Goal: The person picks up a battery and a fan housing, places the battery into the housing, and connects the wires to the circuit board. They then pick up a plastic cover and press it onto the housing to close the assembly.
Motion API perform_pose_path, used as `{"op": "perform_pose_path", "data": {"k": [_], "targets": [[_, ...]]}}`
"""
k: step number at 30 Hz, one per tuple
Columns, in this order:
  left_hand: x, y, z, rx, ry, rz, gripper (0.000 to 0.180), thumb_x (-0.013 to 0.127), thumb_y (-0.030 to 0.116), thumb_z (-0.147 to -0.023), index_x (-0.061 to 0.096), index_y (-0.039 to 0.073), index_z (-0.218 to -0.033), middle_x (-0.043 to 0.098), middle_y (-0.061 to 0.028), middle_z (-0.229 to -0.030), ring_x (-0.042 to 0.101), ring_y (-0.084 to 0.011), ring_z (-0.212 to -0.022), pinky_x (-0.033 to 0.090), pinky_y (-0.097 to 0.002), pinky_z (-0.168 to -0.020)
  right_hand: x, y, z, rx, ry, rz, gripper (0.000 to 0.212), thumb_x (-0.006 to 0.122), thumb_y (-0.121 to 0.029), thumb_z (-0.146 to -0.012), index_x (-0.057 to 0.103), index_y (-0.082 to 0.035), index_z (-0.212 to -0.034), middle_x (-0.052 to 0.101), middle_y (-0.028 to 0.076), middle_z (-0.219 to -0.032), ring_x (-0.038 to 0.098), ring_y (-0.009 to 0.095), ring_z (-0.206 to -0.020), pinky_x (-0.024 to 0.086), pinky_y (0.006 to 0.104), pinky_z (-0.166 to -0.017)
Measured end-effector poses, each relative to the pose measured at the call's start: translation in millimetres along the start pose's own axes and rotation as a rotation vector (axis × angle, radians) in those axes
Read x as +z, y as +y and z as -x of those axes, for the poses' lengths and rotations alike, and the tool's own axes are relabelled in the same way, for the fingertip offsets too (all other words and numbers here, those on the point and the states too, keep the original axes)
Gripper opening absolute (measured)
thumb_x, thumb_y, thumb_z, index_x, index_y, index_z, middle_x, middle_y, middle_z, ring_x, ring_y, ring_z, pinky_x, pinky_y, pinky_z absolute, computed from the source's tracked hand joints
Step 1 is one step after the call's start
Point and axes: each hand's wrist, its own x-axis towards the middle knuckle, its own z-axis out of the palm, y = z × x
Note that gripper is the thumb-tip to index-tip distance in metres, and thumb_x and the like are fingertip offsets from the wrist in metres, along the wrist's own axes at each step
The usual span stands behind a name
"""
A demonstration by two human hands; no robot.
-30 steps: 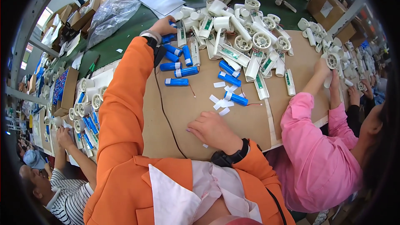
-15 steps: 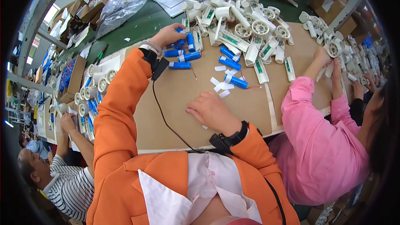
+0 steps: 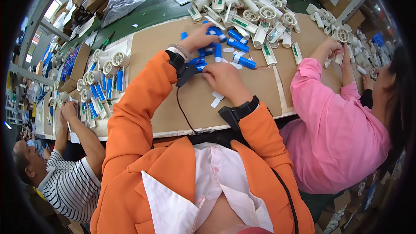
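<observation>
My left hand [image 3: 200, 39] reaches over a cluster of blue cylindrical battery cells, its fingers bent against one blue battery cell [image 3: 219, 35]; the undersides of the fingers are hidden. Several more cells lie under and beside this hand, among them an upright-lying cell [image 3: 217, 53]. My right hand [image 3: 227, 80] rests low over the brown mat, palm down, thumb and forefinger apart beside the near cells and holding nothing visible. Another blue cell [image 3: 247, 63] with a thin wire lies beyond it, on white paper strips. Loose white strips [image 3: 216, 99] lie nearer me.
A large heap of white plastic housings [image 3: 251, 15] with green circuit boards spreads across the far side. To the left lie round white parts with blue cells [image 3: 108, 87]. A person in a pink sleeve [image 3: 318, 86] works at my right, another in stripes [image 3: 71, 186] at my left.
My left hand has moved right and the blue cells around it lie closer together. My right hand has moved forward to the cells. The view has shifted slightly.
</observation>
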Motion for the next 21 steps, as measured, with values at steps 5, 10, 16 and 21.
{"op": "perform_pose_path", "data": {"k": [5, 10, 16, 21], "targets": [[-11, 19, 35, 0.06, -0.208, 0.319, 0.078, 0.074, 0.033, -0.084, 0.038, 0.008, -0.148, 0.058, -0.0119, -0.12, 0.057, -0.0195, -0.107, 0.047, -0.0327, -0.09, -2, 1, 1, 0.211, 0.08, 0.022, 0.015, 0.068, -0.028, -0.085, 0.069, -0.014, -0.08, 0.068, 0.007, -0.072, 0.066, 0.03, -0.069, 0.05, 0.043, -0.058], [-52, -15, 87, 0.259, 0.032, 0.012, 0.1, 0.084, 0.043, -0.07, 0.035, 0.008, -0.149, 0.05, -0.0193, -0.138, 0.052, -0.0312, -0.124, 0.041, -0.0378, -0.104, -2, 14, 3, 0.383, 0.079, 0.289, 0.016, 0.067, -0.032, -0.086, 0.069, -0.016, -0.083, 0.067, 0.004, -0.068, 0.065, 0.03, -0.063, 0.049, 0.0425, -0.055], [-29, -22, 154, 0.114, 0.004, -0.338, 0.097, 0.088, 0.027, -0.066, 0.039, 0.004, -0.146, 0.049, -0.0178, -0.141, 0.06, -0.0278, -0.113, 0.05, -0.0367, -0.096, -42, -10, -35, 0.307, 0.093, 0.152, 0.016, 0.066, -0.03, -0.087, 0.068, -0.014, -0.085, 0.067, 0.006, -0.069, 0.066, 0.03, -0.065, 0.049, 0.0413, -0.057], [0, -21, 137, 0.279, -0.086, 0.029, 0.088, 0.086, 0.023, -0.071, 0.04, 0.003, -0.144, 0.057, -0.0149, -0.131, 0.063, -0.0262, -0.099, 0.054, -0.0362, -0.087, -65, 30, -111, 0.226, 0.137, 0.233, 0.019, 0.066, -0.029, -0.086, 0.069, -0.014, -0.098, 0.07, 0.01, -0.088, 0.067, 0.03, -0.08, 0.052, 0.0405, -0.066]]}}
